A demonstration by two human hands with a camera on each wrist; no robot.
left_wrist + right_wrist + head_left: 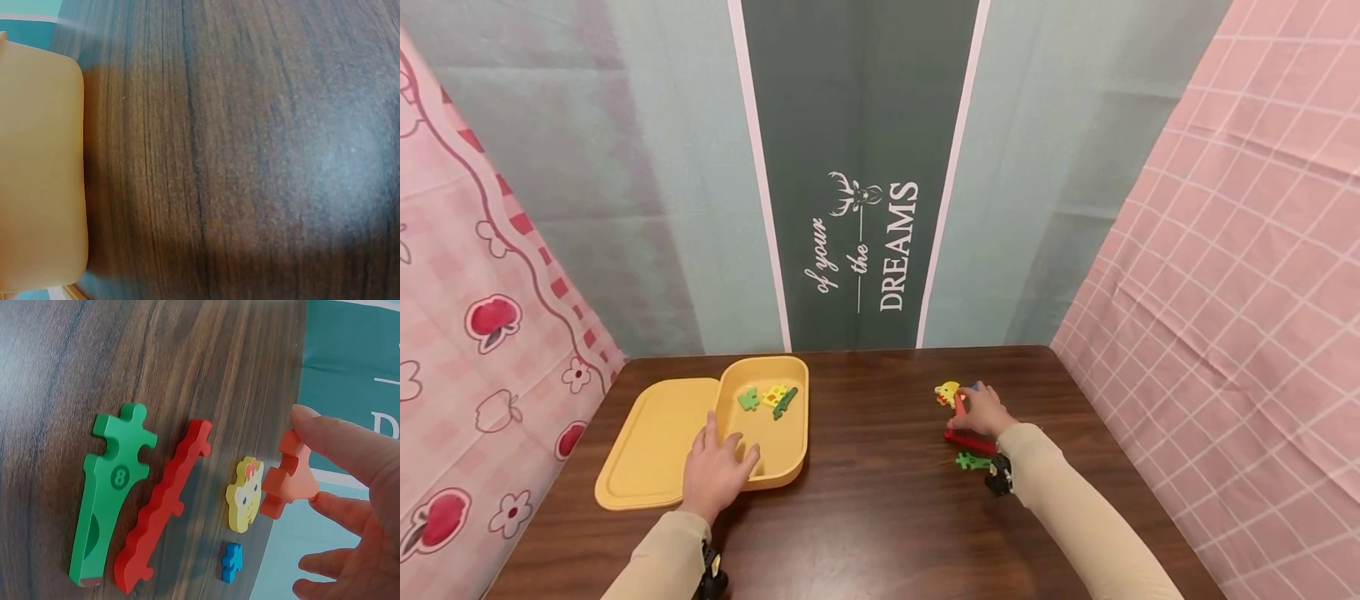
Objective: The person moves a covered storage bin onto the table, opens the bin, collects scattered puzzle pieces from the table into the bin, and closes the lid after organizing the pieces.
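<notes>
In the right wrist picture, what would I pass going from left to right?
A green piece marked 8, a long red piece, a yellow piece with a face, then an orange piece pinched by the right hand.

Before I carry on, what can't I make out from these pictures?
Head: part of the blue piece, hidden by the right hand.
Head: any markings on the dark green piece in the yellow box, too small.
Left wrist: the box's inside, hidden by its outer wall.
Right wrist: the far side of the orange piece, turned away.
</notes>
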